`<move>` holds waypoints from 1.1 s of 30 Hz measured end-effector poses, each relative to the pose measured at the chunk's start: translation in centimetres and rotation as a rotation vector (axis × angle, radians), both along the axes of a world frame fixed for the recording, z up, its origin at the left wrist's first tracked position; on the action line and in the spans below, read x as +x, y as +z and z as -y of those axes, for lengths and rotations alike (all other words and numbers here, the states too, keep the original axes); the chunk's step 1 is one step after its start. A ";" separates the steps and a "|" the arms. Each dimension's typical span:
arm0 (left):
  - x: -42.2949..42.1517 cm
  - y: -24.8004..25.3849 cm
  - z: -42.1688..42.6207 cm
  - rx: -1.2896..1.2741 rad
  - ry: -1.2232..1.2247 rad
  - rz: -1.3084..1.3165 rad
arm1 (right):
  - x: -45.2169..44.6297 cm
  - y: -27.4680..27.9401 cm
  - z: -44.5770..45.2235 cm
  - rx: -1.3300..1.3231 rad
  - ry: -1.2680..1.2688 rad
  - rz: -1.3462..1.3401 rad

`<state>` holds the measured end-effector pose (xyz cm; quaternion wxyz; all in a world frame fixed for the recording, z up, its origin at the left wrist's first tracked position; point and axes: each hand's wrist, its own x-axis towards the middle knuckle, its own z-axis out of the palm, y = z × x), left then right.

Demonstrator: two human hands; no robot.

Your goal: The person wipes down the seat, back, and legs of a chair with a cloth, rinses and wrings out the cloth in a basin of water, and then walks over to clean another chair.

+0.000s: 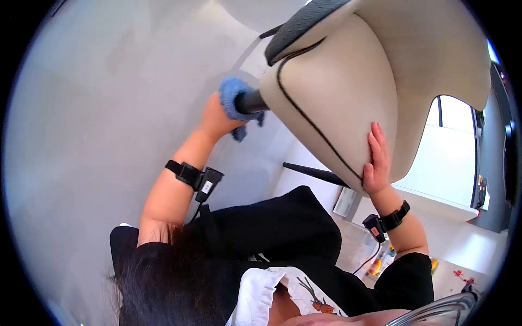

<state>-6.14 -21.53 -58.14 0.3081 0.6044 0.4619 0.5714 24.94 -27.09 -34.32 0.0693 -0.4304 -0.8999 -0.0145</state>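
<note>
A beige chair with black piping and a dark grey outer side is tilted in the upper right. My left hand holds a blue cloth wrapped round the end of one dark chair leg; the cloth hides most of its fingers. Flat against the edge of the chair's beige seat lies my right hand, fingers stretched out and pointing up. Another dark leg sticks out below the seat, to the left of my right hand.
Grey floor spreads across the left. A white table stands behind the chair at the right, with dark furniture beyond it. Colourful items are below the table, near my right forearm.
</note>
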 end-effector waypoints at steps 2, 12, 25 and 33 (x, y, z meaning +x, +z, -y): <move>0.2 -5.3 -0.2 -0.154 -0.079 -0.006 | 0.2 0.0 0.1 0.001 -0.027 -0.017; -1.3 -2.7 1.5 -0.405 -0.265 -0.075 | 7.7 2.0 8.1 0.762 -0.457 -0.007; 1.6 6.7 3.4 -0.240 -0.203 0.183 | 15.5 -4.8 7.8 0.072 -1.120 -1.258; 2.4 11.2 8.4 -0.026 -0.253 0.085 | 20.9 0.0 0.5 0.002 -0.919 -1.157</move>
